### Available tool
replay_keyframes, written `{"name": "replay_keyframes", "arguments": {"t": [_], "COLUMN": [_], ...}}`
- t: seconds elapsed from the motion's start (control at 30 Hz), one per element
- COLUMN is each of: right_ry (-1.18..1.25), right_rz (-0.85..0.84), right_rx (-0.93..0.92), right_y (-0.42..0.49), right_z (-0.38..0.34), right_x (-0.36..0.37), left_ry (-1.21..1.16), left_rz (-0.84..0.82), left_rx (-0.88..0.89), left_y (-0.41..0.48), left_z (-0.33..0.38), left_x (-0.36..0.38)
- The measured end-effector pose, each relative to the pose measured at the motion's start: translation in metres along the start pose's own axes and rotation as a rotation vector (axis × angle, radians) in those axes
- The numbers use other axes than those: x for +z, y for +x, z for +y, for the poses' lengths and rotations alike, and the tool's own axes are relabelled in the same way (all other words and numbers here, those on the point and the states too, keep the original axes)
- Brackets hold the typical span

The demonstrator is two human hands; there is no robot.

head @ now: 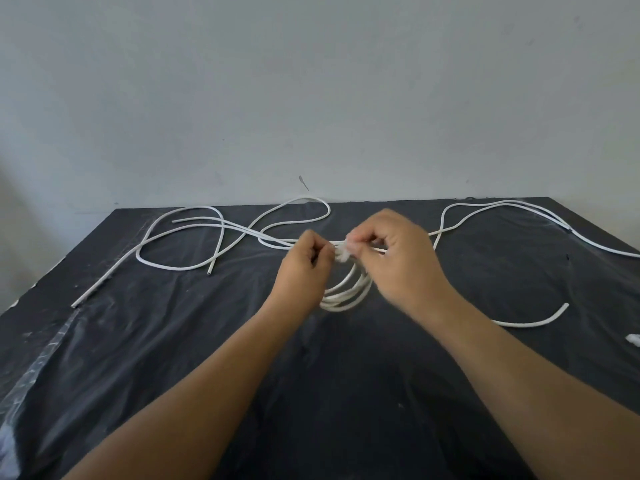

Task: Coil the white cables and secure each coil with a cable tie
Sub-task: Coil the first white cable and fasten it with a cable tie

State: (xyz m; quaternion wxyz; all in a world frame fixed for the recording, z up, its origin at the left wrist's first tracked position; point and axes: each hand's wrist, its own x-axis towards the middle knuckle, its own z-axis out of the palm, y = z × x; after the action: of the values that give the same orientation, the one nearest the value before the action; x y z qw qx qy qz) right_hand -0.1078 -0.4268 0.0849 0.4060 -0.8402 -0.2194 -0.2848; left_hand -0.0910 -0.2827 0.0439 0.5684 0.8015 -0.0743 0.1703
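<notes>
- The coil (346, 292) is serving as the landmark here: a bundle of several white loops, hanging just above the black plastic-covered table (173, 358), its lower arc sagging toward the person.
- The left hand (304, 261) is pinching the coil's top from the left side, fingers curled closed on the gathered strands, likely so the loops stay stacked and do not spring apart.
- The right hand (398, 258) is gripping the coil's top from the right side, thumb and forefinger closed on something small and white at the gather point (343, 252); it is blurred, so whether this is a cable tie or a cable end cannot be told.
- Both hands are meeting at the coil's top because, in my judgement, that is where the binding is being wrapped or tightened.
- A loose end (533, 323) is trailing on the table to the right of the coil, probably that same cable's free tail.
- Uncoiled white cables (180, 237) are lying spread behind and to the left of the coil, with more (519, 206) behind and to its right, apparently waiting their turn.
- A small white item (632, 339) is lying far right of the coil at the edge of view; it is too small to identify.
</notes>
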Motion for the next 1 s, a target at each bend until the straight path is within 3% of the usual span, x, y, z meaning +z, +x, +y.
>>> {"name": "replay_keyframes", "arguments": {"t": [0.07,0.2,0.3,0.4,0.53,0.6,0.77,0.9,1.0], "right_ry": [-0.136,-0.205,-0.115,0.035,0.267,0.211,-0.05,0.028,0.198], "right_rz": [-0.096,-0.179,-0.081,0.052,0.027,0.012,-0.171,-0.042,0.143], "right_rx": [-0.222,-0.239,-0.214,0.044,0.407,0.325,-0.185,-0.169,0.102], "right_y": [-0.022,-0.045,-0.031,0.004,0.028,0.02,-0.043,-0.048,-0.014], "right_z": [0.001,0.014,0.006,0.0,0.009,0.002,-0.005,-0.004,-0.01], "right_x": [0.009,0.013,0.002,-0.015,-0.02,-0.02,-0.001,-0.005,-0.022], "left_ry": [-0.004,-0.107,-0.073,0.063,0.081,0.08,-0.079,-0.099,-0.08], "left_rz": [0.042,0.036,0.044,-0.067,-0.172,-0.145,0.019,0.005,-0.033], "left_rx": [-0.026,-0.101,-0.048,0.052,0.064,0.038,-0.099,-0.095,-0.035], "left_y": [0.008,0.006,0.001,-0.01,-0.019,-0.016,0.007,0.006,-0.005], "left_z": [0.004,0.011,0.003,0.002,0.007,0.004,0.01,0.013,0.014], "left_x": [0.0,0.009,0.011,0.012,0.018,0.017,0.008,0.01,0.014]}}
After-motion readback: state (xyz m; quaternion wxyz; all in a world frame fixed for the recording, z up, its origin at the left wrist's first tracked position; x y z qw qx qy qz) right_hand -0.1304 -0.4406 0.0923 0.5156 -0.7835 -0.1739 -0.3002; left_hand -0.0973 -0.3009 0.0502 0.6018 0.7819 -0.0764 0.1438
